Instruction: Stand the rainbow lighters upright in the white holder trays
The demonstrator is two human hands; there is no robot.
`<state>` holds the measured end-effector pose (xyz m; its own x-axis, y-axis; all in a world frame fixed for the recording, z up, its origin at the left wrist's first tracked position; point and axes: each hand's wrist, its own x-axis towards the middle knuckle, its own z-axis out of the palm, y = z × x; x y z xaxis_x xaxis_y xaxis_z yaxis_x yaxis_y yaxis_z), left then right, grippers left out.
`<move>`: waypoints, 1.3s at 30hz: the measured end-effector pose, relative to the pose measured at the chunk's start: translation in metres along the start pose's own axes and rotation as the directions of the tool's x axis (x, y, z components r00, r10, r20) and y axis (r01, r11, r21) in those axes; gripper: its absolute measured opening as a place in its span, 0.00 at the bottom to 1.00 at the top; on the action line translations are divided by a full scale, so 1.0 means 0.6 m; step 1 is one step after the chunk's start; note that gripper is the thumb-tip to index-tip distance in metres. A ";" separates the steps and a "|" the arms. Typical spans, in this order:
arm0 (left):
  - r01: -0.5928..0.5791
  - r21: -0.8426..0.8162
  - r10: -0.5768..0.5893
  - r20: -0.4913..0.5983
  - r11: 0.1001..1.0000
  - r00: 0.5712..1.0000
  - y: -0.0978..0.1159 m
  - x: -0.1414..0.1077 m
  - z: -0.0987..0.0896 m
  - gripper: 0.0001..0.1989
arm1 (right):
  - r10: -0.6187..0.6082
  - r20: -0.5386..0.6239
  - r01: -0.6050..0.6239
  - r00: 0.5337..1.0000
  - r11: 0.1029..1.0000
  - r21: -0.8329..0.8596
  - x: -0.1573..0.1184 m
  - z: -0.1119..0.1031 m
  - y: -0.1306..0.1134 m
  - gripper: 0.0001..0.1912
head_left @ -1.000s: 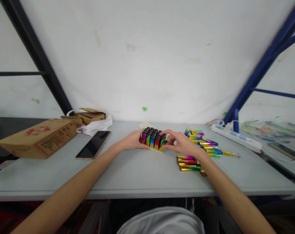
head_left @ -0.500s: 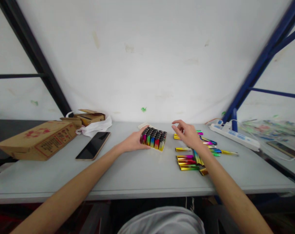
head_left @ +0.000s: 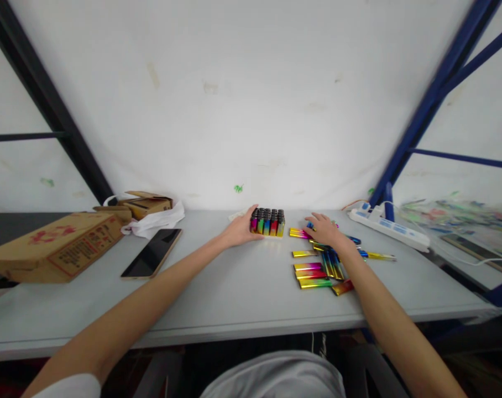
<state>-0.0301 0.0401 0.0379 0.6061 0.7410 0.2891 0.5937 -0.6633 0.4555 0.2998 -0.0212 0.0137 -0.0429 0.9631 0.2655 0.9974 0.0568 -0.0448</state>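
Lighters [head_left: 267, 223] stand packed together near the tabletop's [head_left: 234, 293] back edge, our left hand's [head_left: 241, 229] fingers gripping their left side. Our right hand [head_left: 323, 229] reaches over loose lighters [head_left: 313, 275] to the right; we cannot tell its finger spacing. Leftward lies a phone [head_left: 152, 253].

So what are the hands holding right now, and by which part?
Left hand: the block of lighters, by its left side. Right hand: over the loose lighters; whether it grips one cannot be told.
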 end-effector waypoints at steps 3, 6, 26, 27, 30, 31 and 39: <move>0.067 0.021 -0.066 -0.039 0.998 0.997 0.002 0.011 0.008 0.61 | -0.086 0.111 0.080 0.990 0.995 0.054 0.003 -0.010 0.002 0.23; 0.103 0.050 -0.101 -0.037 0.993 0.994 0.002 0.003 0.007 0.66 | -0.119 0.162 0.104 0.980 0.990 0.098 0.005 -0.026 0.005 0.23; 0.095 0.405 -0.164 0.141 0.909 0.976 -0.028 -0.172 -0.089 0.22 | -0.052 0.128 0.042 0.990 0.996 0.081 0.020 -0.022 0.024 0.22; 0.088 0.419 -0.171 0.166 0.904 0.971 -0.017 -0.179 -0.091 0.20 | -0.053 0.107 0.043 0.993 0.995 0.089 0.021 -0.020 0.023 0.22; 0.018 0.449 -0.143 0.246 0.894 0.959 0.017 -0.186 -0.099 0.17 | -0.112 0.041 0.106 0.993 0.984 0.143 0.022 -0.015 0.015 0.25; 0.011 0.463 -0.153 0.271 0.886 0.950 0.029 -0.187 -0.102 0.18 | -0.134 0.023 0.128 0.991 0.978 0.167 0.021 -0.014 0.012 0.25; -0.040 0.426 -0.137 0.376 0.904 0.916 0.107 -0.203 -0.098 0.13 | -0.135 -0.082 0.157 0.987 0.905 0.395 0.020 -0.009 -0.003 0.22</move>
<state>-0.0970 -0.0866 0.0818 0.6735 0.7304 -0.1141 0.7377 -0.6738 0.0412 0.2978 -0.0110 0.0223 -0.1726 0.9219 0.3469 0.8734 0.3061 -0.3789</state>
